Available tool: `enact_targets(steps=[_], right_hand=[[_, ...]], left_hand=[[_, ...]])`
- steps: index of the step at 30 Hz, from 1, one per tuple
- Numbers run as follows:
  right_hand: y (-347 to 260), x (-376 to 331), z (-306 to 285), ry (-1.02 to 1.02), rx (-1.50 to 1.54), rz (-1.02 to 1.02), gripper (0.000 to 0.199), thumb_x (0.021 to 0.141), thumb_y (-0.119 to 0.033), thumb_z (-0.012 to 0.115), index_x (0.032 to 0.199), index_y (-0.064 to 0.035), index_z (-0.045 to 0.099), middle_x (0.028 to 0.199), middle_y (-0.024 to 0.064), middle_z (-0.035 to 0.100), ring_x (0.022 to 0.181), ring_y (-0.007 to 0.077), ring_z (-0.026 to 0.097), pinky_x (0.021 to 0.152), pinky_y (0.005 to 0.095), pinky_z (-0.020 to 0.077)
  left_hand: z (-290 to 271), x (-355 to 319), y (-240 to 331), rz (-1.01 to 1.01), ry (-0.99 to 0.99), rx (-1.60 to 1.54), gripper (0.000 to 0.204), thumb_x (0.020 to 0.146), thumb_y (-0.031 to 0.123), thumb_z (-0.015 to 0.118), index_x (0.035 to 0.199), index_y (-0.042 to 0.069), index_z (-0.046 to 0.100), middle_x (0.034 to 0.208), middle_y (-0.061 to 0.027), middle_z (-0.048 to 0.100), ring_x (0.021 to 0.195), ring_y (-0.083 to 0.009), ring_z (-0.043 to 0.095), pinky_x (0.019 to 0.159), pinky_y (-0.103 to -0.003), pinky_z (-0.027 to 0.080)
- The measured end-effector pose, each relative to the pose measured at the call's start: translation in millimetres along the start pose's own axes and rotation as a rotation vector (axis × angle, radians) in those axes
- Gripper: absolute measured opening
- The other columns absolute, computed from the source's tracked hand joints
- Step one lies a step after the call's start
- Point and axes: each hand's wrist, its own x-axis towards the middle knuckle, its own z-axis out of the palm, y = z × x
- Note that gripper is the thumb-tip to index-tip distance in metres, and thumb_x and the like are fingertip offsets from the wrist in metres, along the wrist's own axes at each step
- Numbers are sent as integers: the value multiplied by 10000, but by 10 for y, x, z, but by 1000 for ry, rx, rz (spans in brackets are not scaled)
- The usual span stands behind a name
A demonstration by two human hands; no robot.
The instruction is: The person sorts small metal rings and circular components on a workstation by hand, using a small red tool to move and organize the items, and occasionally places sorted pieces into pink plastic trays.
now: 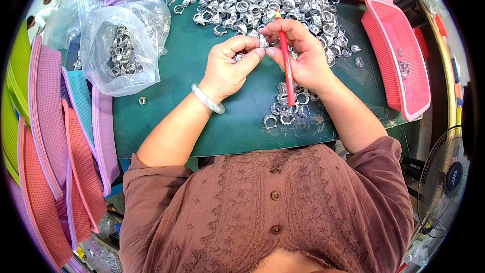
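Over the middle of the green table, my left hand (230,65) pinches a silver-coloured metal ring (262,42) between thumb and forefinger. My right hand (305,55) is close beside it, its fingertips at the same ring. A slim red pencil (288,73) with a yellow tip is tucked in my right hand, tip pointing away from me. Just beyond both hands spreads a large heap of similar rings (252,0). Under my right wrist lies a smaller group of rings (287,111), partly hidden by the hand and pencil.
A clear plastic bag (146,25) with rings inside stands at the left, near one loose ring (142,100). At the right is a pink basket (374,25) holding a few rings. Stacked coloured baskets (48,116) crowd the left side; a fan (442,177) stands lower right.
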Motion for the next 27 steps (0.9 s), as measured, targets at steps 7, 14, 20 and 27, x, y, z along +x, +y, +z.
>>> enact_targets(steps=[7, 14, 20, 27], right_hand=[[-8, 2, 14, 11, 13, 8, 348, 746, 29, 631, 1067, -44, 517, 980, 67, 594, 867, 138, 588, 717, 258, 483], [-18, 17, 4, 10, 15, -34, 326, 733, 47, 608, 1036, -56, 544, 993, 44, 593, 856, 126, 584, 677, 241, 471], [-36, 16, -4, 5, 34, -31, 316, 736, 47, 599, 1030, -58, 551, 999, 44, 591, 849, 124, 581, 675, 242, 467], [-56, 23, 17, 37, 36, -15, 319, 755, 68, 568, 1049, -53, 542, 1027, 50, 575, 896, 129, 571, 693, 248, 469]], left_hand=[[11, -10, 37, -21, -12, -48, 119, 821, 28, 588, 936, 27, 617, 741, 29, 569, 561, -5, 432, 464, -155, 333], [-17, 10, -21, 20, -33, 11, 139, 810, 7, 590, 946, 28, 609, 839, 2, 602, 651, -20, 483, 554, -161, 381], [-35, 14, -9, 105, -34, 160, 156, 793, -23, 592, 939, 29, 602, 909, -15, 600, 769, -48, 524, 660, -183, 413], [-81, 19, 74, -305, 1, -288, 50, 820, 110, 580, 841, 65, 574, 829, -44, 599, 624, -85, 528, 519, -225, 409]])
